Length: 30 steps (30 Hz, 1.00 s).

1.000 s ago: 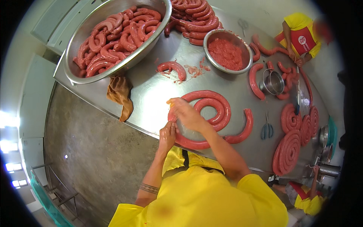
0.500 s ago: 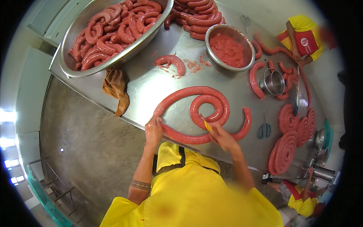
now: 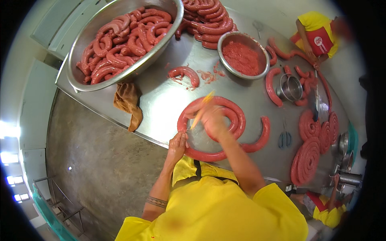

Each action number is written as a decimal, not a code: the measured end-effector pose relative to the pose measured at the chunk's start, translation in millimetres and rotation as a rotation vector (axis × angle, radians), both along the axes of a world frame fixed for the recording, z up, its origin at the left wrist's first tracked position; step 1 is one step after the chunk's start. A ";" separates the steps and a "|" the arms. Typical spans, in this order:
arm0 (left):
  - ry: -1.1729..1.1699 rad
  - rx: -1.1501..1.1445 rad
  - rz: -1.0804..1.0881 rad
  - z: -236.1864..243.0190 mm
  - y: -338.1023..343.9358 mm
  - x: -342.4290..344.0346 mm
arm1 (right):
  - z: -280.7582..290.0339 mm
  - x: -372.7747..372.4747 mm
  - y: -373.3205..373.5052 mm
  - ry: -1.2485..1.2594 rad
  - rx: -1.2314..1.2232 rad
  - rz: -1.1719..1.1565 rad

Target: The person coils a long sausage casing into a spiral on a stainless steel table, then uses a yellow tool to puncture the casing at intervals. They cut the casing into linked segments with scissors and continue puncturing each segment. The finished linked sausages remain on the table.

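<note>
A long pink sausage (image 3: pixel 211 156) lies loosely coiled on the steel table's near edge. My left hand (image 3: pixel 177 148) has its fingers closed on the coil's left side. Just above and right of it, my right hand (image 3: pixel 211 122), smeared by motion, grips a thin yellow tool (image 3: pixel 206 96) over that same part of the coil. Beyond them lies a short curved sausage (image 3: pixel 189 73) among scraps of meat. Blue-handled scissors (image 3: pixel 284 138) rest to the right of the coil.
A big basin of sausages (image 3: pixel 124 52), brown cloth (image 3: pixel 125 100), piled sausages (image 3: pixel 213 28), bowl of mince (image 3: pixel 241 56), metal pot (image 3: pixel 289 87) and coiled sausages (image 3: pixel 305 160) share the table (image 3: pixel 157 120). A co-worker (image 3: pixel 313 28) works far right, another (image 3: pixel 327 213) lower right.
Since half a second ago my right hand has swung up and left with the yellow tool, from the inner coil toward my left hand. The view has shifted slightly.
</note>
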<state>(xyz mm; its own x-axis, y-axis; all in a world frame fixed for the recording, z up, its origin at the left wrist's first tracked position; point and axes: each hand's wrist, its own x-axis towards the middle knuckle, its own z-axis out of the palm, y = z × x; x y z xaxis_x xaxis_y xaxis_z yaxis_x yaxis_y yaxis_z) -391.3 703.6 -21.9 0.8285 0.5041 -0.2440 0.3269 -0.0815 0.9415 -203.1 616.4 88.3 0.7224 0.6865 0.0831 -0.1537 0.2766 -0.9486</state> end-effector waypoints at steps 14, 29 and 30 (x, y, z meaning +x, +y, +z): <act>0.062 -0.931 0.401 -12.8 -1.1 35.0 | -15.6 21.0 -235.7 0.281 -0.699 0.028; 0.147 0.599 0.223 34.6 25.6 -2.8 | -46.3 -10.2 25.6 -0.415 -0.404 0.618; 0.024 0.399 0.182 30.3 23.4 -1.8 | -38.4 -15.0 22.9 -0.311 -0.260 0.570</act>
<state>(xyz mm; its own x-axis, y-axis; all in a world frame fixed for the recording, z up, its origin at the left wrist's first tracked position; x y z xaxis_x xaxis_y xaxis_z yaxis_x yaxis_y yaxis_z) -393.1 727.0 8.4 0.7139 0.7000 -0.0190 0.3910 -0.3760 0.8401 -218.0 639.3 49.9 0.2132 0.9770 0.0092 0.0819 -0.0085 -0.9966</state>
